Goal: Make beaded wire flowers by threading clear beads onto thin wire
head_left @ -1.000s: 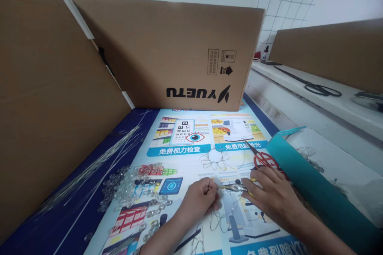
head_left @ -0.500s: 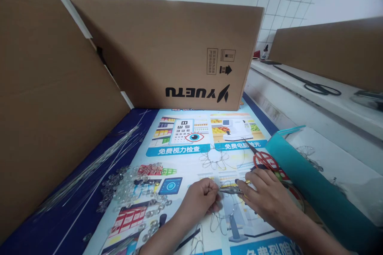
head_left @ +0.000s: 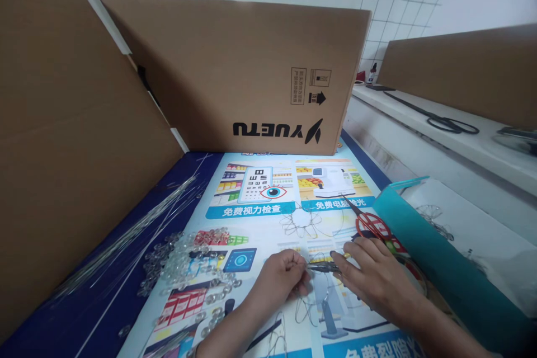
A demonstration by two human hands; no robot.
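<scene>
My right hand (head_left: 371, 268) is closed around a pair of pliers (head_left: 323, 267), whose jaws point left. Their tips meet the fingers of my left hand (head_left: 285, 274), which pinch a thin wire there; the exact grip is hidden by the fingers. More bent wire (head_left: 304, 310) hangs in loops below my left hand. Just beyond both hands lies a flower-shaped wire piece (head_left: 300, 221) with several loops. To the left is a scattered heap of clear glass-like beads (head_left: 180, 263).
Red-handled scissors (head_left: 373, 225) lie beside a teal box (head_left: 444, 257) holding wire pieces. Straight wires (head_left: 138, 229) run along the left side. Cardboard panels (head_left: 201, 67) wall off the back and left. Black scissors (head_left: 444, 121) rest on a white ledge at right.
Almost nothing differs. The pliers appear slightly turned at my left fingertips, and the view has shifted a little; both hands keep their places.
</scene>
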